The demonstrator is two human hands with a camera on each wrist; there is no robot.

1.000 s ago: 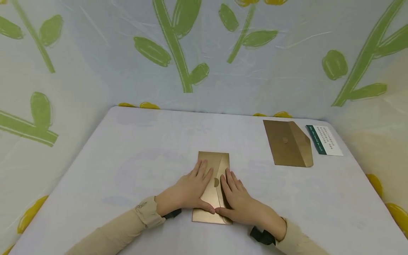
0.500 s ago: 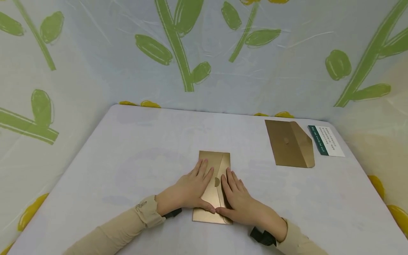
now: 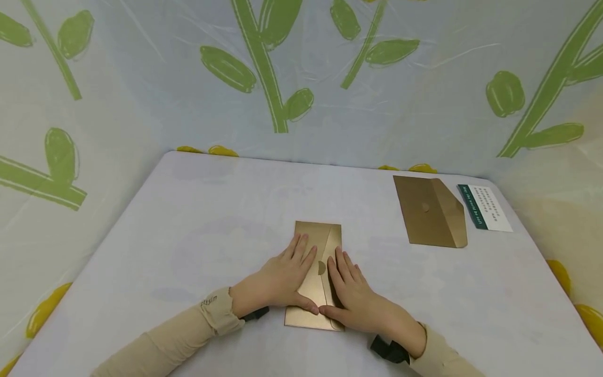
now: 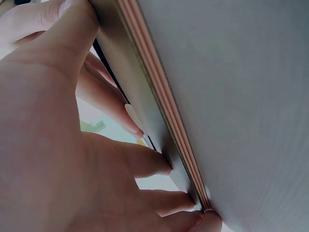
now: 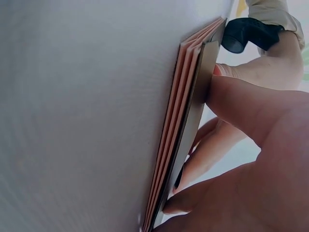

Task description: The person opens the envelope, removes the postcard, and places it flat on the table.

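A gold envelope [image 3: 310,288] lies lengthwise on the table in the head view, its flap folded over along the right side. My left hand [image 3: 281,277] rests flat on its left part with the fingers spread. On the flap side, my right hand [image 3: 355,294] presses with straight fingers, and the two thumb tips nearly meet on the envelope. From the left wrist, a layered pinkish edge [image 4: 161,96] shows beneath the left hand [image 4: 53,125]. The right wrist view has similar stacked layers [image 5: 169,125] beside the right hand [image 5: 260,154]. Whether these are separate envelopes, I cannot tell.
At the back right lies another gold envelope [image 3: 419,220] with its flap unfolded to the right. Beside it is a white and green printed card [image 3: 490,209]. A pale cloth covers the table [image 3: 212,220], and a leaf-patterned sheet [image 3: 377,120] stands behind.
Both hands keep their places on the envelope. The head view has shifted slightly; otherwise nothing visibly differs.
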